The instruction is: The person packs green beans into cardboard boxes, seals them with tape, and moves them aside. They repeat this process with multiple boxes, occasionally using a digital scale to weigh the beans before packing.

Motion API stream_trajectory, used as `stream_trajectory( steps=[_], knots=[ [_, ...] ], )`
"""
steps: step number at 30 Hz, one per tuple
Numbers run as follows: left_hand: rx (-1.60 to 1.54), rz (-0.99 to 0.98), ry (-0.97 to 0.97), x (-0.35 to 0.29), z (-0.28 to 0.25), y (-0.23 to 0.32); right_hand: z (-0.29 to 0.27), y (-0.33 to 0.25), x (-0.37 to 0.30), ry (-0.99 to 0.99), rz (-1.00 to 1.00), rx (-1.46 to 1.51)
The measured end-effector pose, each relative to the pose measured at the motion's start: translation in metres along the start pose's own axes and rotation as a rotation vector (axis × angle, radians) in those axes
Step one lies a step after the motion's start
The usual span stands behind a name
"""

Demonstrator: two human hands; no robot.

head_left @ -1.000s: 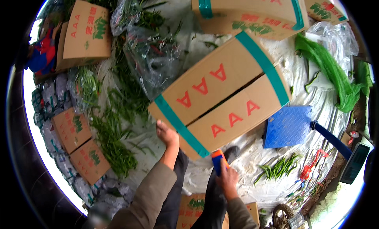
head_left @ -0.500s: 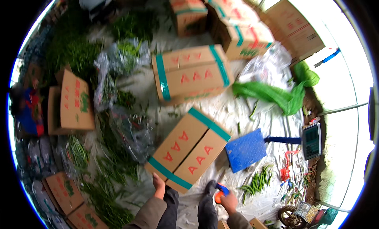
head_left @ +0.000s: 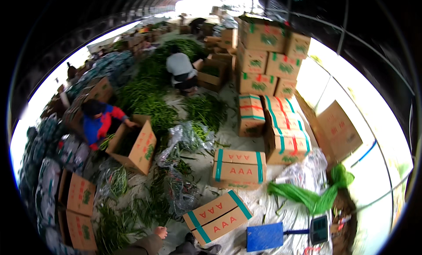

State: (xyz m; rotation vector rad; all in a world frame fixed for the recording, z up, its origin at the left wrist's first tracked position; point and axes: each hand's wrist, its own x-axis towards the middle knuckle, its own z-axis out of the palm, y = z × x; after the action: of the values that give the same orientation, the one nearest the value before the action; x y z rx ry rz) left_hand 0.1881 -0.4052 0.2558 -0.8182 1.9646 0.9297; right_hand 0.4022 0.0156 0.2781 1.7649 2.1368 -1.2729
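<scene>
My left hand (head_left: 161, 231) is at the lower edge, left of a taped cardboard box (head_left: 217, 216) and apart from it. Its fingers look loosely bent, with nothing visible in them. The box lies tilted on the floor in front of my feet, with green tape across both ends and red letters on top. My right hand is out of the picture. Just beyond stands a second taped box (head_left: 239, 171). To the right of the near box is a blue platform scale (head_left: 264, 236) with its display (head_left: 319, 229) on an arm.
Stacked boxes (head_left: 263, 63) rise at the far right, near a green net (head_left: 312, 198) and clear plastic. Green vegetables (head_left: 149, 90) cover the floor at left and middle. A person in blue and red (head_left: 99, 123) reaches into an open box (head_left: 136, 147); another person (head_left: 180, 66) crouches farther back.
The view has tilted up, showing more of the greenhouse. My left hand has come off the near box's corner. My right hand, earlier gripping an orange and blue tool, has left the picture.
</scene>
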Motion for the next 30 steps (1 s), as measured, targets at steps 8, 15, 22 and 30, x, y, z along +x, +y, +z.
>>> stream_trajectory(
  steps=[8,15,22,30],
  knots=[
    [0.498,0.24,-0.323,-0.032,-0.038,-0.073,0.024,-0.028,-0.031,-0.229,-0.156,-0.007],
    [0.504,0.656,0.084,-0.041,-0.016,-0.038,-0.048,0.137,0.001,-0.003,0.045,0.429],
    [0.552,0.53,-0.32,-0.035,0.039,0.068,-0.056,0.02,-0.103,0.282,0.051,0.369],
    [0.93,0.252,-1.163,-0.043,0.151,0.128,0.044,0.035,-0.25,0.51,0.551,0.63]
  ],
)
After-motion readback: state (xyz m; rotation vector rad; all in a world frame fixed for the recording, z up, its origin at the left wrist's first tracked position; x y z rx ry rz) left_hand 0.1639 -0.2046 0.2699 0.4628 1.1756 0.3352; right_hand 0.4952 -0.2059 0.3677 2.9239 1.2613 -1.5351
